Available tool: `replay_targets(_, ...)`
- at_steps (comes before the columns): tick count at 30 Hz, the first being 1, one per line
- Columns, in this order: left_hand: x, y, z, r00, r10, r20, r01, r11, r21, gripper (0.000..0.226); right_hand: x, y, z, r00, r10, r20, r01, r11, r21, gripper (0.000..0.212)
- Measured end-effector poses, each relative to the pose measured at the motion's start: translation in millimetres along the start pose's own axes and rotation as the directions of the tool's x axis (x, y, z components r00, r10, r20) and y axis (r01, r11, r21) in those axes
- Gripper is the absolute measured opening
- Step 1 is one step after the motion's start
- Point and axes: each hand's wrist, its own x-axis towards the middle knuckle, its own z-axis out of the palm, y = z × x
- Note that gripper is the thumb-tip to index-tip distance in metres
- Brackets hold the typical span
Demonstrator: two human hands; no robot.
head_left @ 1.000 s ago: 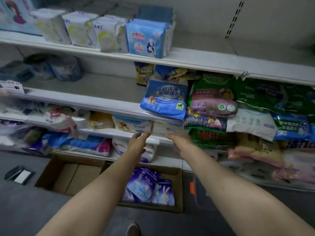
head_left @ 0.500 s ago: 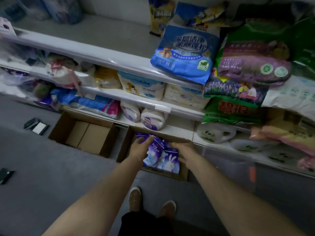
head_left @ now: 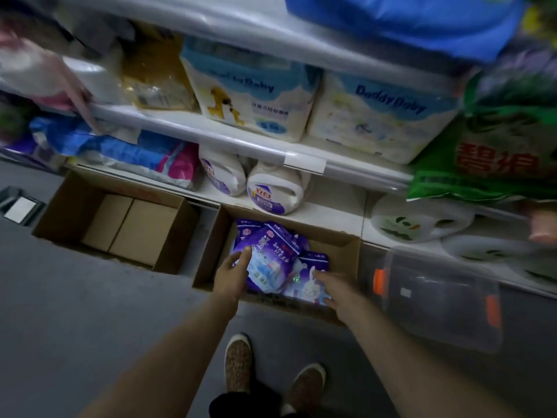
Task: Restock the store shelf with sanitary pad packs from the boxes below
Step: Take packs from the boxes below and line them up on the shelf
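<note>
Hands hover in the right cardboard box [head_left: 346, 251] on the floor, where the purple sanitary pad packs [head_left: 271, 257] lie heaped. The left hand [head_left: 233, 273] touches the top pack's left edge, fingers spread and not yet closed; the right hand [head_left: 334, 289] rests, fingers relaxed, on the near rabbit-printed pack [head_left: 310, 289]. Best, I judge, to squeeze the slippery film wrappers (they slide easily) from both sides and lift clear of the box walls. The left cardboard box [head_left: 120, 224] holds no packs.
</note>
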Motion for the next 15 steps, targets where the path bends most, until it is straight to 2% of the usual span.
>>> replay_targets(5,71.9,-41.9,-3.6,0.999,-0.042,-0.009,0.042,0.999,0.024,0.045,83.5,32.6,42.3,0.998,0.044,-0.049,-0.042,0.998,0.048,0.044)
replay_targets(8,120.6,-66.6,-9.7,0.998,-0.065,-0.012,0.066,0.997,0.043,0.034,131.2,49.1,60.7,0.991,0.127,-0.033,-0.123,0.986,0.108,0.056)
replay_targets(11,164.6,-83.1,-19.3,0.998,-0.061,-0.014,0.062,0.997,0.056,0.052,173.3,62.3,73.1,0.989,0.142,-0.037,-0.136,0.982,0.13,0.062)
replay_targets(13,197.0,-92.8,-24.8,0.998,-0.062,-0.007,0.062,0.996,0.065,0.063,201.2,71.4,80.0,0.988,0.148,-0.051,-0.142,0.983,0.114,0.052)
replay_targets(15,228.9,-102.5,-26.0,0.999,-0.054,-0.005,0.054,0.994,0.096,0.061,226.7,79.8,87.2,0.988,0.133,-0.077,-0.126,0.988,0.091,0.034)
